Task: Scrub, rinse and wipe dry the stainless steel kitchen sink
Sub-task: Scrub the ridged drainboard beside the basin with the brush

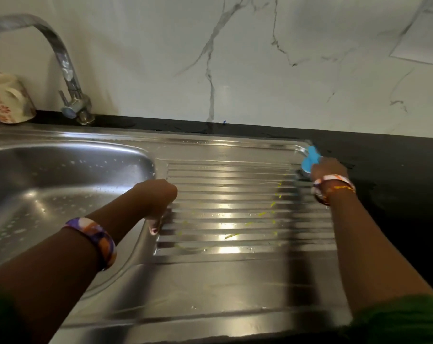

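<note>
While the right hand (pixel 328 171) is closed round a blue-handled scrubber (pixel 309 158) at the far right corner of the draining board (pixel 235 209), the left hand (pixel 155 197) rests on the board's left edge, just right of the basin (pixel 61 184). Left hand is curled into a loose fist w/ nothing in it, knuckles up, thumb pointing near and touching the steel where the ribs begin. The stainless steel sink (pixel 210 289) fills most of the view: basin on the left, ribbed board in the middle and right, flat rim along the near side. Both hands sit on the board section, well apart, one at each end of the ribs, so the ribbed area lies between them.

Scrubber's working end is pressed against the steel right at the corner, mostly hidden under the hand (can't tell what sort of head it has). Yellow-green streaks (pixel 231 235) are scattered over the ribs, more toward the right half, w/ water drops around them. Basin walls also carry droplets.

A patterned purple and orange bangle (pixel 96 238) is on the left forearm; orange and white bands (pixel 333 186) circle the right wrist. Green sleeves (pixel 396 319) show at the near edge.

Far left, a chrome tap (pixel 71 78) rises from the back rim, spout arching off to the left. A floral mug (pixel 7 100) stands left of the tap base. Black desk (pixel 396 175) surrounds the sink on the right and far side, below a white marble-look wall (pixel 260 58).
</note>
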The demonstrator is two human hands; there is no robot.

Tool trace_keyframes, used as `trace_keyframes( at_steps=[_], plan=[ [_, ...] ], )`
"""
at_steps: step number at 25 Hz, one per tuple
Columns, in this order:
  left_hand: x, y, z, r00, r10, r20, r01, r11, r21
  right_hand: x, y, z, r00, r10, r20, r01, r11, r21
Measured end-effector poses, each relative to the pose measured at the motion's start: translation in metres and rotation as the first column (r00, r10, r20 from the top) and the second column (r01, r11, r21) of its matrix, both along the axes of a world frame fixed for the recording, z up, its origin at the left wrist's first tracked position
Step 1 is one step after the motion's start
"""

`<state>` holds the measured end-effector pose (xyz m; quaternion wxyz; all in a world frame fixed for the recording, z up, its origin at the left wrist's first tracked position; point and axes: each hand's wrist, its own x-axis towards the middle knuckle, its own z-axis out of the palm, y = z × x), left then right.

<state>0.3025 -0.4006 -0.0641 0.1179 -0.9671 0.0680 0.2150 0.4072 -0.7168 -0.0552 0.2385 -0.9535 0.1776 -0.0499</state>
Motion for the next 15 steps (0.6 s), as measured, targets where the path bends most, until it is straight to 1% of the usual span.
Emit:
trace_keyframes(
  at_steps=[1,3,4,5,6,7,8,10,13,15],
  plan=[
    [0.001,-0.002,0.0,1.0,-0.006,0.008,0.006,1.0,0.0,0.0,0.026,-0.001,0.998,0.067,0.013,-0.067,0.998,0.005],
    [0.002,-0.004,0.003,1.0,-0.013,0.019,0.012,1.0,0.007,-0.002,0.099,-0.002,0.961,0.276,-0.008,-0.275,0.96,0.057],
    [0.002,-0.005,0.003,1.0,-0.016,0.012,0.015,1.0,0.012,-0.008,0.137,-0.005,0.918,0.395,-0.022,-0.391,0.914,0.106],
    [0.001,-0.006,0.003,1.0,-0.016,0.007,0.015,1.0,0.014,-0.014,0.17,-0.011,0.856,0.516,-0.017,-0.509,0.849,0.146],
    [0.001,-0.006,0.003,1.0,-0.013,0.006,0.013,1.0,0.013,-0.021,0.194,-0.015,0.8,0.601,-0.006,-0.591,0.789,0.169],
    [0.0,-0.007,0.003,1.0,-0.012,0.005,0.012,1.0,0.02,-0.024,0.205,-0.019,0.765,0.644,0.007,-0.635,0.753,0.174],
    [-0.001,-0.006,0.004,1.0,-0.014,0.006,0.014,1.0,0.027,-0.022,0.202,-0.018,0.765,0.644,0.009,-0.634,0.751,0.184],
    [-0.001,-0.006,0.005,1.0,-0.021,0.003,0.021,0.999,0.026,-0.008,0.162,-0.015,0.828,0.56,-0.005,-0.553,0.819,0.153],
    [0.0,-0.008,0.007,0.999,-0.038,0.007,0.038,0.999,0.018,0.004,0.062,-0.007,0.952,0.303,-0.04,-0.303,0.953,0.018],
    [0.001,-0.009,0.008,0.997,-0.073,0.03,0.072,0.997,0.024,-0.006,0.0,-0.002,0.993,0.113,-0.04,-0.115,0.992,-0.056]
  ],
)
